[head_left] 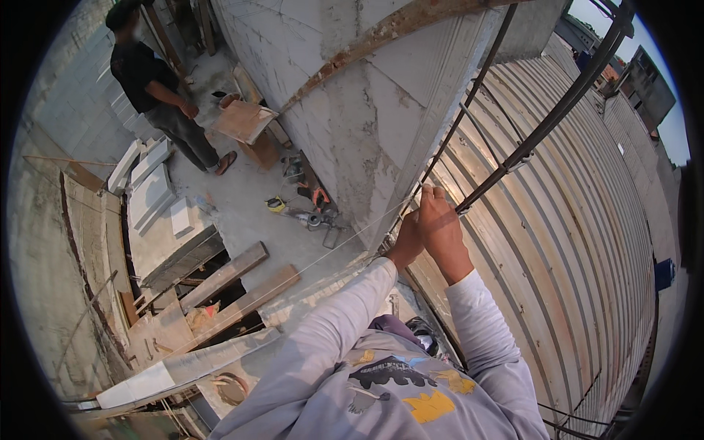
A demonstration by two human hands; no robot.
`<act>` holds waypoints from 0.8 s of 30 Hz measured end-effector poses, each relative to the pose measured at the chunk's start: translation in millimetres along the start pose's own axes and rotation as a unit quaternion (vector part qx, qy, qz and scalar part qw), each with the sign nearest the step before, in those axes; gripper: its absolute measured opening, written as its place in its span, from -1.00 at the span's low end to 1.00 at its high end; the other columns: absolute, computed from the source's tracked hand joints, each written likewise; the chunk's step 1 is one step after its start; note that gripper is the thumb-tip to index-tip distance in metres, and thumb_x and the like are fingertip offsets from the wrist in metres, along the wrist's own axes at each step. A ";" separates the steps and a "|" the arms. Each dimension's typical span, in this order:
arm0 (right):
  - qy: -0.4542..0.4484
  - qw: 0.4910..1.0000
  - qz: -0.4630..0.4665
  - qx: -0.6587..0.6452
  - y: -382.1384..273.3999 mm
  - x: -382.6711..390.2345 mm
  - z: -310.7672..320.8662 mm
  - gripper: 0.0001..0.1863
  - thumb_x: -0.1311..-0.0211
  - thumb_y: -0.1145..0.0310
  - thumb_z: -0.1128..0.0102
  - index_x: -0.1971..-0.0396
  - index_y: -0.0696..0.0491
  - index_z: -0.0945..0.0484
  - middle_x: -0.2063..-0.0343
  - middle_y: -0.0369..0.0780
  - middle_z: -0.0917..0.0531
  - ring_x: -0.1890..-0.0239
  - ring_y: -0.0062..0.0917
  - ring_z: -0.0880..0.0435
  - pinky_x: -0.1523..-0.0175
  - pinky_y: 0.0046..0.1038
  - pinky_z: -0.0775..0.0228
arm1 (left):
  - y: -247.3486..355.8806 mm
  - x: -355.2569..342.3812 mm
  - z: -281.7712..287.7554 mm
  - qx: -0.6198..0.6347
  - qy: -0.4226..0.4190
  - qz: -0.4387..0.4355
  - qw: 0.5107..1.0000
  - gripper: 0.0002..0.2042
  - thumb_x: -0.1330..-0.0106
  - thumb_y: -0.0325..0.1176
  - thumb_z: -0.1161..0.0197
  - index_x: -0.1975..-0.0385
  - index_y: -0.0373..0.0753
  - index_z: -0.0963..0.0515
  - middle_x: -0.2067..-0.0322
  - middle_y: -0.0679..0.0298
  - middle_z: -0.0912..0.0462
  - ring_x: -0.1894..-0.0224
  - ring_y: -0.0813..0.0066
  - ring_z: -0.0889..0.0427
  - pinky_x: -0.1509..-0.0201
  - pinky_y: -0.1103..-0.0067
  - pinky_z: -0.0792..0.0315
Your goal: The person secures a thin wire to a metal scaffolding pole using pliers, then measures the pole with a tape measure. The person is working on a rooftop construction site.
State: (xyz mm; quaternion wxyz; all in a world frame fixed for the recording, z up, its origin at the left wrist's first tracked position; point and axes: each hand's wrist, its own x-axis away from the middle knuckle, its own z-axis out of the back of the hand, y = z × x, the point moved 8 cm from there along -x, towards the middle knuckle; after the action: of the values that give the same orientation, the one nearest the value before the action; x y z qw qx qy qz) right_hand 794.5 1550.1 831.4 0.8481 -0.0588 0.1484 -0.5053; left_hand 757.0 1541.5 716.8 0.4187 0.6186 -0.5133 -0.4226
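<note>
Both my hands are raised together at the end corner of a grey block wall (370, 132), beside thin upright steel rods (480, 81). My right hand (442, 231) is closed, its fingertips pinched where a thin pale string (367, 227) meets the rod. My left hand (408, 242) sits just below and left of it, fingers curled in; what it grips is hidden behind the hands. From there the string runs taut down to the lower left, over the floor and planks.
A ribbed metal roof (543, 242) drops away on my right. Power tools (315, 202) lie at the wall's foot near a wooden stand (246, 125). A person (165, 88) stands far left by stacked pale blocks (152, 192). Planks (238, 304) cross a gap lower left.
</note>
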 end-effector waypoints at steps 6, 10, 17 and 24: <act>0.015 0.999 -0.037 0.006 -14.2 -9.8 6.5 -0.44 -0.05 0.63 -0.26 -0.12 0.25 -0.38 0.12 0.14 -0.55 0.20 0.07 -0.69 0.04 -0.08 -0.58 | 14.5 8.4 8.4 -0.010 -0.014 -0.058 0.998 -0.82 -0.49 -0.40 -0.15 0.08 -0.33 -0.60 0.19 0.36 -0.68 0.12 0.64 -0.56 0.04 0.55 -0.49; 0.036 0.999 -0.034 0.010 -9.5 -19.3 8.0 -0.53 -0.04 0.66 -0.27 -0.02 0.21 -0.44 0.10 0.07 -0.56 0.13 0.02 -0.71 0.07 -0.09 -0.63 | 18.4 10.6 4.3 0.018 -0.014 -0.015 1.000 -0.84 -0.45 -0.42 -0.16 0.15 -0.35 -0.61 0.26 0.26 -0.71 0.15 0.60 -0.59 0.05 0.50 -0.50; 0.053 0.995 0.026 0.077 3.8 -34.9 -5.3 -0.60 -0.07 0.67 -0.26 0.03 0.19 -0.48 0.17 0.04 -0.61 0.13 0.00 -0.71 0.07 -0.09 -0.61 | -5.2 -18.2 -4.9 0.056 0.016 -0.017 0.998 -0.71 -0.54 -0.25 -0.14 0.05 -0.38 -0.62 0.18 0.35 -0.72 0.10 0.59 -0.60 -0.02 0.50 -0.49; 0.000 0.991 0.009 0.132 -3.1 -30.6 4.2 -0.78 -0.15 0.56 -0.26 0.18 0.23 -0.55 0.23 0.07 -0.64 0.13 -0.02 -0.72 0.06 -0.14 -0.62 | 5.4 0.2 -0.6 0.136 -0.079 0.100 0.982 -0.72 -0.56 -0.24 -0.14 -0.01 -0.32 -0.62 0.25 0.51 -0.60 0.26 0.74 -0.39 0.16 0.60 -0.36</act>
State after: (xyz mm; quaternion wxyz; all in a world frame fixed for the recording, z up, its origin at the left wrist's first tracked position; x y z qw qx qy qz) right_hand 779.6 1575.2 842.1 0.8529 0.0544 0.0808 -0.5129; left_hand 756.1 1540.6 722.1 0.3284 0.5800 -0.6569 -0.3525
